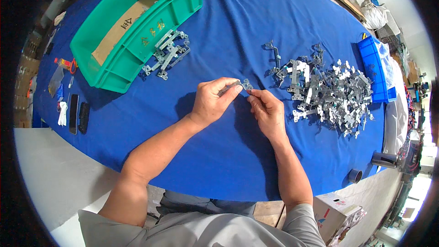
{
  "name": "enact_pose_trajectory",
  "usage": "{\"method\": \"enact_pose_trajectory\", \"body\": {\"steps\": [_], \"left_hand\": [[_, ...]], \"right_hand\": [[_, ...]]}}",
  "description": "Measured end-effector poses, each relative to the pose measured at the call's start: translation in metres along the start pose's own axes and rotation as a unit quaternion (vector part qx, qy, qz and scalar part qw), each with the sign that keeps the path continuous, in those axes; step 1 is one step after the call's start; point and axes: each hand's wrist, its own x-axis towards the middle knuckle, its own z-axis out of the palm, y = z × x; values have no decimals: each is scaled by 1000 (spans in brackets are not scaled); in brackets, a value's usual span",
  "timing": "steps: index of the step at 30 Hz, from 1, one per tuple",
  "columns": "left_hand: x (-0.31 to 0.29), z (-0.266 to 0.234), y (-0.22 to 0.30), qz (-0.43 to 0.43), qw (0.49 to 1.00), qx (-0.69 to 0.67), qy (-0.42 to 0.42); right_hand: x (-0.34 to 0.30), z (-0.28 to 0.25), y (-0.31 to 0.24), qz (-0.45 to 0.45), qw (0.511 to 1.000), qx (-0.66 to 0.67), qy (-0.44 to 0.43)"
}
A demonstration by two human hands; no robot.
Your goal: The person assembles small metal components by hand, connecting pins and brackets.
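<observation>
Over the middle of the blue cloth, my left hand (213, 97) pinches one end of a small metal bracket (247, 84) between thumb and fingers. The fingertips of my right hand (267, 110) close on its other end. Most of the bracket is covered by my fingers. To the right lies a large heap of similar silvery metal brackets (338, 93), tangled together. A smaller group of brackets (170, 54) rests on the cloth to the left, beside the green crate.
A green plastic crate (125, 48) with cardboard inside stands at the far left. At the right edge is a blue bin (376, 69) holding clear plastic. A phone (73, 114), a dark slim case (83, 117) and a metal cup (355, 175) lie near the table's edges.
</observation>
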Motion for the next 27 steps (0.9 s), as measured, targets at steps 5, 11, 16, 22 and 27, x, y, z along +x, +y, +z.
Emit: {"method": "enact_pose_trajectory", "body": {"steps": [5, 11, 16, 22, 27], "left_hand": [[0, -2, 3, -30, 999, 6, -21], [1, -1, 8, -15, 999, 14, -42], [0, -3, 7, -28, 998, 25, -50], [-1, -1, 4, 8, 998, 36, -50], [-1, 0, 2, 20, 998, 43, -52]], "right_hand": [[-1, 0, 3, -28, 999, -11, 13], [0, 1, 1, 14, 1000, 4, 21], [1, 4, 3, -70, 997, -40, 16], [1, 1, -1, -59, 997, -46, 22], [0, 2, 4, -53, 998, -5, 18]]}}
